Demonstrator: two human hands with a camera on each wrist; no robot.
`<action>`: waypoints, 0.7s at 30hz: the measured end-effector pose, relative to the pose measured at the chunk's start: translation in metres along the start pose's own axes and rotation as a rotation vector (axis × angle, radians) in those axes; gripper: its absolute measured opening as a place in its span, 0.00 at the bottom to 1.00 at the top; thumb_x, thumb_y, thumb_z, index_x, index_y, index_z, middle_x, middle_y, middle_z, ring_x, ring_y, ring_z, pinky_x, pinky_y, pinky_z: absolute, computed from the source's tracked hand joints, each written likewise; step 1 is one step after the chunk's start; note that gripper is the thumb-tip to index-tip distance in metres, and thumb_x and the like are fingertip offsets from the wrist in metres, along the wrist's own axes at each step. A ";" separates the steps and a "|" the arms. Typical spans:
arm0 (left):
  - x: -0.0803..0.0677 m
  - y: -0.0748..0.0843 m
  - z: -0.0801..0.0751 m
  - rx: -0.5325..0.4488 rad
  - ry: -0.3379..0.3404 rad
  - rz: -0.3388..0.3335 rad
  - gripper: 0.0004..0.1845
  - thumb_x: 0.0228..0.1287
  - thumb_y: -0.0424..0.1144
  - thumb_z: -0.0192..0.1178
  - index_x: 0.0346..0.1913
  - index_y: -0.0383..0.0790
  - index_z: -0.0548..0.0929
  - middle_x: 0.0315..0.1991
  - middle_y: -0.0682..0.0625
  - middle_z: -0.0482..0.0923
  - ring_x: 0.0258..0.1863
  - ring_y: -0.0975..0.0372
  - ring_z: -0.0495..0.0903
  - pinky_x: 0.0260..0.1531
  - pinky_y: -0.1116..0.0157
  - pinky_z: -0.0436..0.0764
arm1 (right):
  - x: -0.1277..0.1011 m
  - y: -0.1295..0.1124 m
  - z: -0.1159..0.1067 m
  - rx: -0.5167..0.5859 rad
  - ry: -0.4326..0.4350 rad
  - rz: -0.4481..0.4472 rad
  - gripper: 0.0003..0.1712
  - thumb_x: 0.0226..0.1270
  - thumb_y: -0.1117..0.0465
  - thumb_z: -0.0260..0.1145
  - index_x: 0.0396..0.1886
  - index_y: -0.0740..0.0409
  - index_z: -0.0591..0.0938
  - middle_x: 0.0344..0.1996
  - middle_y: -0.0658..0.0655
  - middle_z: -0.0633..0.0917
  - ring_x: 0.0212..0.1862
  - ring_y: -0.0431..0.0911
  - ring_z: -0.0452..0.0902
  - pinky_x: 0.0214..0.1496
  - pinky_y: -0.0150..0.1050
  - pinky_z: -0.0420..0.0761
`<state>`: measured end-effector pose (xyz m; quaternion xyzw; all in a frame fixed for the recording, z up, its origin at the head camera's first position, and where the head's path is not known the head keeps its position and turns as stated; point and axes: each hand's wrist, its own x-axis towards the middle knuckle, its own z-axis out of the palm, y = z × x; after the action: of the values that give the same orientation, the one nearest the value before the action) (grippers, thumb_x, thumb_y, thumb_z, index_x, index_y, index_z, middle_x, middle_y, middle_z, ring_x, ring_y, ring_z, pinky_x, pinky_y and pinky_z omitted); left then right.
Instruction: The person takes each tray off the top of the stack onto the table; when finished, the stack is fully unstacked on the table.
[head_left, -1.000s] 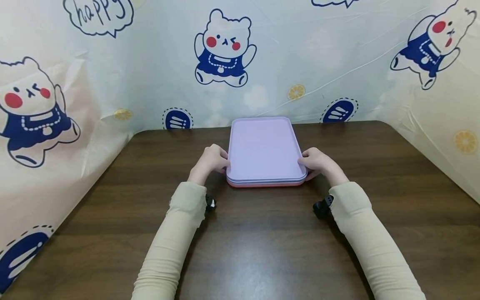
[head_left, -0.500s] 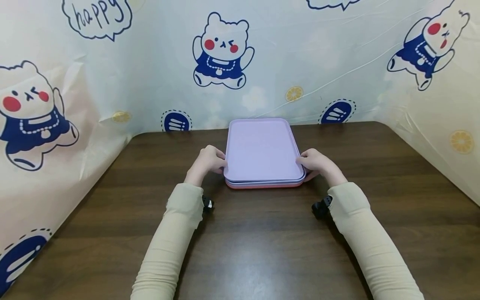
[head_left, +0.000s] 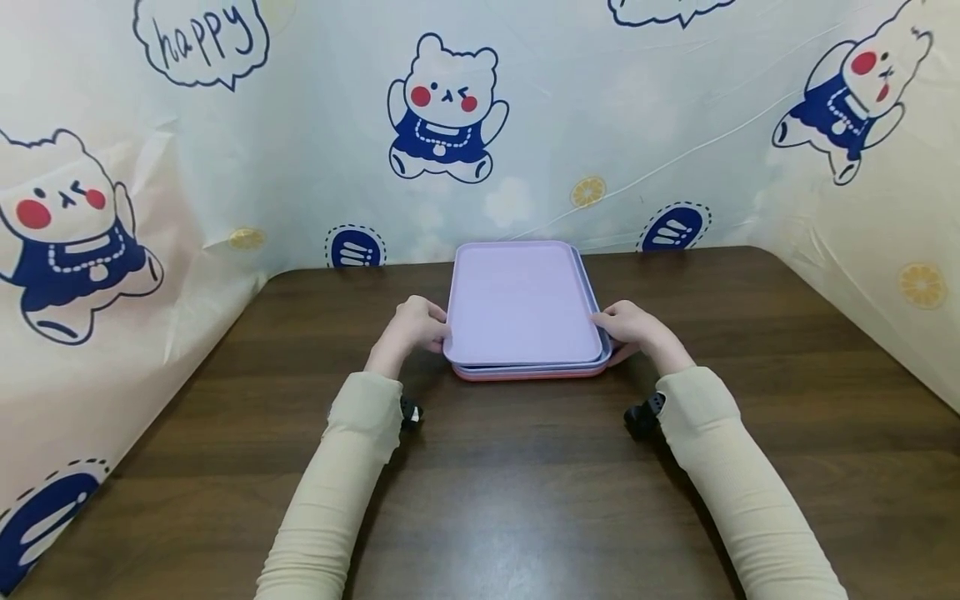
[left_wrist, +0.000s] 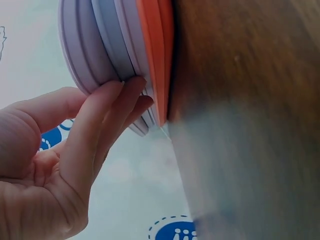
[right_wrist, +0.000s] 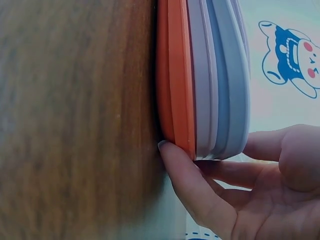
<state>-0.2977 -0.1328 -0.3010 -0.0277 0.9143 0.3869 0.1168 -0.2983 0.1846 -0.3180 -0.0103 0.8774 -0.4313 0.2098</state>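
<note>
Bare table [head_left: 525, 500] flanks the tray stack [head_left: 525, 312]; left hand [head_left: 412, 327] and right hand [head_left: 630, 327] curl round its side edges.

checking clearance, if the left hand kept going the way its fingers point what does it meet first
The left hand points right, and its fingers already touch the left edge of the tray stack, so it would meet that stack first, probably the lilac top tray's rim.

Table [head_left: 525, 500]: bare wood in front of the trays and out to both sides, open to a hand.
Trays [head_left: 521, 304]: a stack at the middle back; the top one sits shifted left of those below.
Left hand [head_left: 412, 329]: closes off the stack's left edge.
Right hand [head_left: 630, 329]: closes off its right edge.
Backdrop [head_left: 600, 125]: printed sheet walls in the back and both sides, with the stack's far end just beside it.
</note>
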 end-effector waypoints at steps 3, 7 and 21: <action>0.000 0.000 0.000 0.008 -0.002 -0.002 0.19 0.58 0.31 0.60 0.54 0.30 0.78 0.51 0.35 0.79 0.31 0.58 0.84 0.39 0.62 0.84 | 0.000 0.001 0.000 0.019 -0.003 -0.006 0.24 0.74 0.60 0.42 0.56 0.78 0.69 0.31 0.59 0.77 0.29 0.43 0.77 0.38 0.44 0.85; 0.000 -0.001 0.001 0.015 0.004 0.000 0.19 0.58 0.30 0.60 0.53 0.29 0.78 0.50 0.34 0.79 0.30 0.58 0.83 0.36 0.63 0.84 | 0.000 0.001 0.000 0.001 -0.001 -0.023 0.20 0.73 0.63 0.43 0.51 0.77 0.71 0.27 0.58 0.76 0.28 0.43 0.77 0.37 0.44 0.85; -0.003 -0.013 -0.018 0.046 0.012 0.007 0.17 0.57 0.29 0.59 0.50 0.27 0.80 0.43 0.33 0.80 0.25 0.61 0.81 0.35 0.62 0.85 | -0.002 0.000 0.002 -0.057 0.028 -0.029 0.19 0.67 0.65 0.50 0.51 0.77 0.73 0.33 0.62 0.77 0.31 0.46 0.78 0.37 0.43 0.85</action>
<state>-0.2964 -0.1549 -0.2973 -0.0241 0.9236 0.3662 0.1104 -0.2951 0.1834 -0.3185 -0.0228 0.8920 -0.4092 0.1907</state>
